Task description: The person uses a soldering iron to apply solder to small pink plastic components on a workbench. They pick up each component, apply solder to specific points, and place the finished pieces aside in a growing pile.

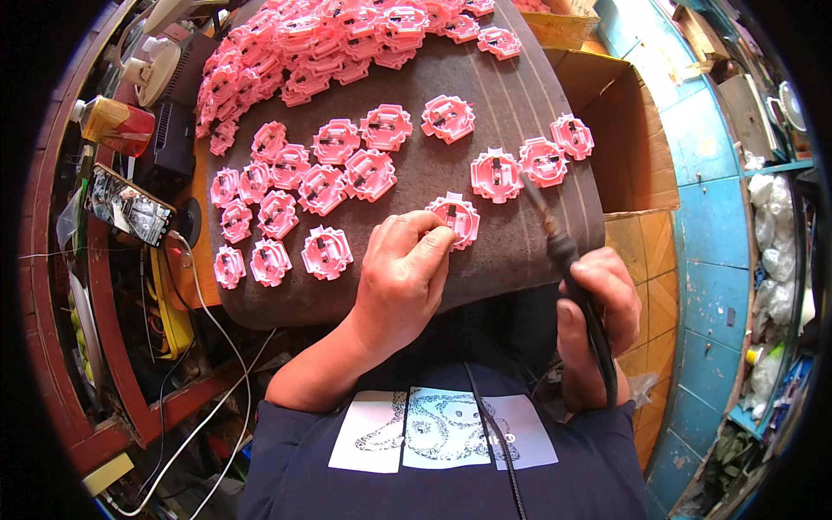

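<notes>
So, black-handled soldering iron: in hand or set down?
In hand: the right hand is wrapped around the black-handled soldering iron.

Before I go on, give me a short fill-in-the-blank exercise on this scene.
1. The left grip is at a plastic part coloured mainly ____.
2. The black-handled tool is held in the ____ grip.
3. The phone shows on the picture's ____ side.

Missing words: pink; right; left.

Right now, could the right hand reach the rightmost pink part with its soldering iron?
Probably yes: the right hand holds the soldering iron near the rightmost pink part, and nothing tall seems in the way.
</notes>
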Available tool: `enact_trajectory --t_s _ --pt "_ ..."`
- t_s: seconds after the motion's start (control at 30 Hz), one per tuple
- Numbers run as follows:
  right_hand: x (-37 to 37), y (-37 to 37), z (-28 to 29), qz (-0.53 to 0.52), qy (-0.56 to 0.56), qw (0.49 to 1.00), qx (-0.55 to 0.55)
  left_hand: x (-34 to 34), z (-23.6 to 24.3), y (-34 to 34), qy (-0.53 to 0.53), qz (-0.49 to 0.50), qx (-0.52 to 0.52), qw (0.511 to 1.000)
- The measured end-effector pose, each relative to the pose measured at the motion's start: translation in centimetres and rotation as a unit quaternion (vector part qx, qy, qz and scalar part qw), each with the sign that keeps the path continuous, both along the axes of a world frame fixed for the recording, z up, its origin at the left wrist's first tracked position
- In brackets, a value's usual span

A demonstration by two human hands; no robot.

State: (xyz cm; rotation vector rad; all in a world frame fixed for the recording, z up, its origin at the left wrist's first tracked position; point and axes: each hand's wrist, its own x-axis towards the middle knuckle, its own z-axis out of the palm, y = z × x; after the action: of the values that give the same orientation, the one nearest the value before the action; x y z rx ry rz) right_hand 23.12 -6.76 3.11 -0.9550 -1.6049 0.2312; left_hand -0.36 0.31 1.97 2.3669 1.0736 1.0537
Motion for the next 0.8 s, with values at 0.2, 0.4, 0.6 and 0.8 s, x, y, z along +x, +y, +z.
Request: enact_trajectory --t_s 0.2,0.4,0.6,0.8 --pt "-0.3 3.1 0.3 -0.035 -0.027 0.998 -0.036 0.0 0.2 0.0 0.001 -0.001 0.002 1.000" --pt "-0.1 9.5 2.2 0.009 -0.162 0.985 -0.057 0.0 0.0 0.0 0.002 0.001 0.006 1.000" --pt "-1.8 16.3 1.7 0.009 -0.288 0.954 -0.086 0.1 -0.1 0.0 -0.008 0.003 0.013 1.000" --pt "-2.6 18.7 1.6 0.064 -0.339 0.927 -0.146 0.0 -0.1 0.1 -0.003 0.001 0.018 1.000"
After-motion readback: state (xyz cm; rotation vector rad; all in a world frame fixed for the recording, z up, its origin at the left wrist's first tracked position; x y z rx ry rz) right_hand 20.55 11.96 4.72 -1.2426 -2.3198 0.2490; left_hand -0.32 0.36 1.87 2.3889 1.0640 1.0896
